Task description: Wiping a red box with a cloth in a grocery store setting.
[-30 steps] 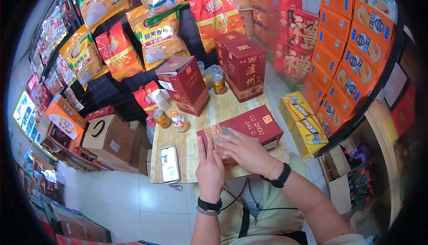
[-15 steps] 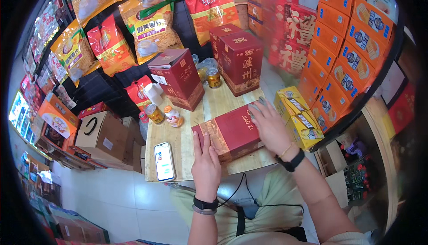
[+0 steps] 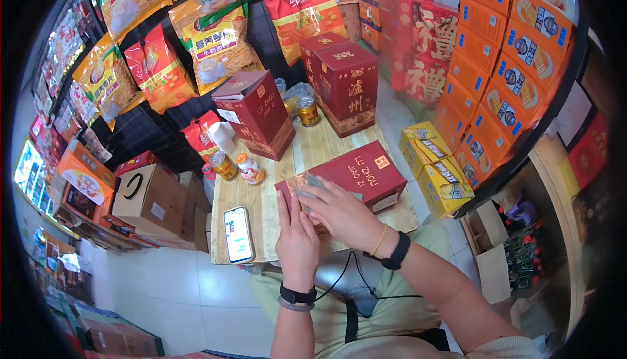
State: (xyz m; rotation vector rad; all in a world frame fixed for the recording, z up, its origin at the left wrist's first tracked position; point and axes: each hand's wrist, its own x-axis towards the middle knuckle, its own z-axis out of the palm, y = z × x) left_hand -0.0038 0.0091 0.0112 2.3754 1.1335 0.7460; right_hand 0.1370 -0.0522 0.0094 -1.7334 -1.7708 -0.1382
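Note:
A dark red carton with a gold-patterned band lies on its side near the front edge of the wooden table. My left hand rests against its left end, fingers stretched out. Across the patterned band, my right hand presses a thin grey cloth to the upper face; the cloth shows between and beyond the fingers. The two hands almost meet, right fingertips close to the left ones. Part of the carton's near side is hidden under my right hand.
Similar red cartons stand upright behind, one with its top flap loose. Cans, a small bottle and a phone are on the left side of the table. Yellow boxes and stacked orange boxes border the right.
My right hand has slid left with the cloth, from the carton's right end to its patterned band. The left hand stays at the left end.

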